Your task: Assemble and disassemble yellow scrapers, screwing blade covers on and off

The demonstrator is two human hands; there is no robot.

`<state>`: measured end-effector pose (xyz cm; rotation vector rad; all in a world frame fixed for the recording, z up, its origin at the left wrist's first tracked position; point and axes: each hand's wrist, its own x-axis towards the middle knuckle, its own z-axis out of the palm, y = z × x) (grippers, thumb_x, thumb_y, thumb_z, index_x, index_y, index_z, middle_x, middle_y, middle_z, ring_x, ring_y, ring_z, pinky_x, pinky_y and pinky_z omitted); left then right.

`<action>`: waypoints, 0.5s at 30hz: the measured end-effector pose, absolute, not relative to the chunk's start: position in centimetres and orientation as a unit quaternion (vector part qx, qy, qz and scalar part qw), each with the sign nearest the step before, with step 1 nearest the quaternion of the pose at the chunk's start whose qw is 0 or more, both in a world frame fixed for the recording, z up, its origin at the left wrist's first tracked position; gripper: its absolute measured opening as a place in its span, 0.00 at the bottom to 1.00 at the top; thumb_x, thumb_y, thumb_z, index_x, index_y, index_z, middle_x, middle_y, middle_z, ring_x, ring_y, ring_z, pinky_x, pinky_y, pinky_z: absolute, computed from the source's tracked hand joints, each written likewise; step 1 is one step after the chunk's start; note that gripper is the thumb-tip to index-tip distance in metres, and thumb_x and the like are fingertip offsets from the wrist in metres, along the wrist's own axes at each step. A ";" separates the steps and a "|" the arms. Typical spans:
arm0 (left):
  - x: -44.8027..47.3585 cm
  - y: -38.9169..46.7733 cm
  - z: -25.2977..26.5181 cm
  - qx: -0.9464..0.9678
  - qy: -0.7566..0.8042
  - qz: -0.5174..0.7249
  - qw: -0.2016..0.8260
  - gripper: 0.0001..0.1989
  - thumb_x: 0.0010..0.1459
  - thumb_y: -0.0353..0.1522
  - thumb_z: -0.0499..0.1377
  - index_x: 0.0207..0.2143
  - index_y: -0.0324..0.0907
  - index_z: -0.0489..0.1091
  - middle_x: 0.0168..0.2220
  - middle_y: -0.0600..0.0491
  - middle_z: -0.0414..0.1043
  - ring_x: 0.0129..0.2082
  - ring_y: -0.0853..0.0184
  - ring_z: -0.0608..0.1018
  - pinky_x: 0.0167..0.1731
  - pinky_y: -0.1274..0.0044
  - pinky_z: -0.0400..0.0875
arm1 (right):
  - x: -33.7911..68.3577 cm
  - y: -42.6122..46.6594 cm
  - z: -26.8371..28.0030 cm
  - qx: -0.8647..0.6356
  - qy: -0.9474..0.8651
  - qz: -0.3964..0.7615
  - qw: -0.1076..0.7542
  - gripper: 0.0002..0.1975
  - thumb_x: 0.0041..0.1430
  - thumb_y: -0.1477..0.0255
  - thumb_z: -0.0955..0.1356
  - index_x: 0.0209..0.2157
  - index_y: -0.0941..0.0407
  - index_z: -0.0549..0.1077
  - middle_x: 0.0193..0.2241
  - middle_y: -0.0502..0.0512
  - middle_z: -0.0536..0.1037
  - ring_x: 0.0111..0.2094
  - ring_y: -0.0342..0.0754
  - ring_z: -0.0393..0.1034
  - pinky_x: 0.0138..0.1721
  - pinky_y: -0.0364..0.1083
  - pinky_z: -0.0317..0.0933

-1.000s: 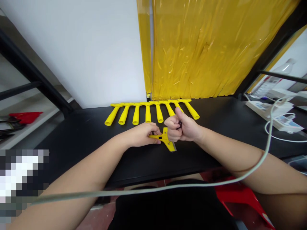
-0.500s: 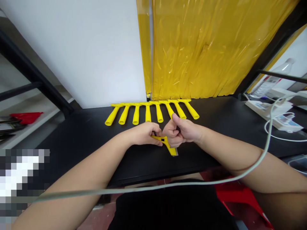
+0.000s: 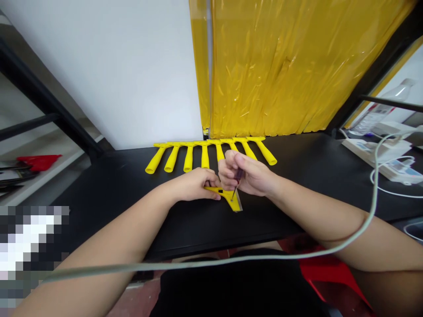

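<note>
My left hand (image 3: pixel 198 184) is closed around the handle of a yellow scraper (image 3: pixel 228 197), whose wide head points right and carries a thin metal blade along its edge. My right hand (image 3: pixel 246 173) grips a small screwdriver (image 3: pixel 238 175) with a dark handle. Its thin shaft slants down, and the tip meets a screw on the scraper's head. Behind both hands, several more yellow scrapers (image 3: pixel 188 157) lie side by side in a row, handles toward me. My right hand hides part of that row.
The black tabletop (image 3: pixel 125 189) backs onto a white panel (image 3: pixel 132 75) and yellow film (image 3: pixel 280 66). A pale cable (image 3: pixel 257 253) loops across the front of the view. At right are white power strips (image 3: pixel 380 160) and a plastic bottle (image 3: pixel 380 108). A red item (image 3: pixel 39 163) is on the left shelf.
My right hand has turned and shifted slightly left, so the screwdriver now shows with its tip on the scraper's screw. The left hand keeps its hold, with the scraper moved slightly left.
</note>
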<state>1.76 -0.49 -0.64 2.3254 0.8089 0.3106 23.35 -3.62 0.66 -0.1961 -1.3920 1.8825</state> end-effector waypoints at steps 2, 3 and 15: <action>1.7 -0.4 -0.6 0.891 0.314 0.116 0.307 0.14 0.54 0.41 0.72 0.38 0.43 0.80 0.37 0.52 0.76 0.35 0.66 0.76 0.36 0.75 0.69 | 23.4 -3.3 0.5 -0.084 -0.547 0.718 0.422 0.24 0.64 0.55 0.74 0.29 0.55 0.60 0.29 0.45 0.65 0.26 0.39 0.59 0.29 0.42 0.61; 1.7 -0.4 -0.5 0.893 0.316 0.115 0.299 0.13 0.54 0.41 0.72 0.37 0.42 0.80 0.37 0.53 0.76 0.34 0.67 0.75 0.35 0.75 0.68 | 23.5 -3.0 0.4 -0.083 -0.551 0.706 0.438 0.25 0.63 0.55 0.75 0.29 0.55 0.60 0.29 0.45 0.65 0.26 0.39 0.59 0.29 0.42 0.61; 1.8 -0.7 0.0 0.891 0.322 0.113 0.300 0.16 0.57 0.44 0.70 0.38 0.41 0.79 0.36 0.52 0.74 0.31 0.69 0.73 0.32 0.76 0.67 | 25.9 -0.5 -0.4 -0.112 -0.645 0.583 0.481 0.19 0.50 0.66 0.82 0.30 0.56 0.71 0.25 0.48 0.78 0.26 0.43 0.74 0.30 0.44 0.71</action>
